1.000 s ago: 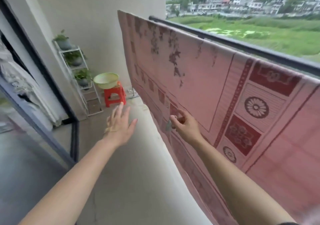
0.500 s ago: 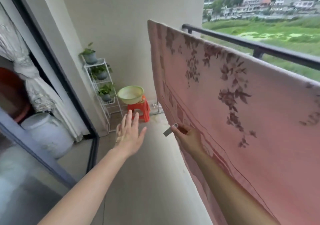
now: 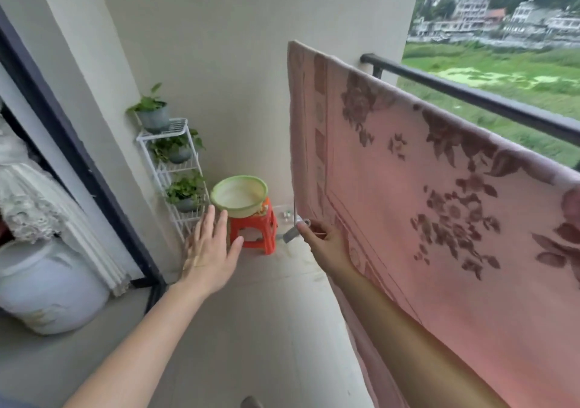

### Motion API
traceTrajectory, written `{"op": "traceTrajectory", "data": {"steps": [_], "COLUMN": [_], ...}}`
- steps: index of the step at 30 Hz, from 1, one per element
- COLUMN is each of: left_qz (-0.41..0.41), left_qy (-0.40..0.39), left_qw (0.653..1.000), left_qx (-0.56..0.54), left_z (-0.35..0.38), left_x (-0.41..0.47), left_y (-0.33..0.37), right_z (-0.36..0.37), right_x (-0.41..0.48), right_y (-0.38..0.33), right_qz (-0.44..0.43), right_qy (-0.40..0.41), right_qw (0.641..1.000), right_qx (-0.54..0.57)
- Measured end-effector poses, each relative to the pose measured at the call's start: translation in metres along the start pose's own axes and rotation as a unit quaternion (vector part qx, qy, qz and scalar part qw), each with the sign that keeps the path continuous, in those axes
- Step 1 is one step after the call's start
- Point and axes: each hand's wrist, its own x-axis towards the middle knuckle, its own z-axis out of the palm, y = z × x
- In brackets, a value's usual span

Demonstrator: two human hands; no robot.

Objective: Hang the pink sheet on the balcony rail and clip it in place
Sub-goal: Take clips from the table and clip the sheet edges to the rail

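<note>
The pink sheet with dark flower prints hangs draped over the black balcony rail on the right, its left edge falling straight down. My right hand is by the sheet's lower left part, fingers closed around a small grey metal clip. My left hand floats open in mid-air to the left, fingers spread, holding nothing.
At the far end an orange plastic stool carries a green basin. Beside it a white wire rack holds potted plants. A dark door frame and a large white jar stand on the left.
The view has swung left along the rail toward the sheet's end. Both hands have moved forward; the right still holds the clip, the left stays open.
</note>
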Motion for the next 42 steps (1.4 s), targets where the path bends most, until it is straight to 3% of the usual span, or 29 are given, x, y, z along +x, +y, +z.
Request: {"op": "traceTrajectory", "data": {"steps": [9, 18, 26, 29, 35, 42], "left_qz": [0.017, 0.054, 0.027, 0.042, 0.049, 0.107], "left_qy": [-0.018, -0.09, -0.168, -0.162, -0.166, -0.265], "left_qw": [0.998, 0.993, 0.985, 0.985, 0.978, 0.949], "left_qx": [-0.053, -0.046, -0.016, -0.034, -0.113, -0.136], "left_z": [0.021, 0.092, 0.141, 0.151, 0.188, 0.249], "left_x": [0.242, 0.437, 0.633, 0.696, 0.791, 0.9], "left_y": [-0.056, -0.06, -0.055, -0.053, -0.034, -0.012], "right_z": [0.086, 0.117, 0.125, 0.131, 0.151, 0.159], "right_x": [0.221, 0.41, 0.609, 0.676, 0.748, 0.79], "right_y": [-0.006, 0.036, 0.067, 0.074, 0.094, 0.117], "right_qz": [0.019, 0.067, 0.082, 0.108, 0.144, 0.143], "right_qy": [0.032, 0.064, 0.071, 0.062, 0.057, 0.104], "right_qw": [0.999, 0.995, 0.994, 0.992, 0.988, 0.984], "right_qx": [-0.009, -0.02, 0.003, 0.013, 0.021, -0.003]}}
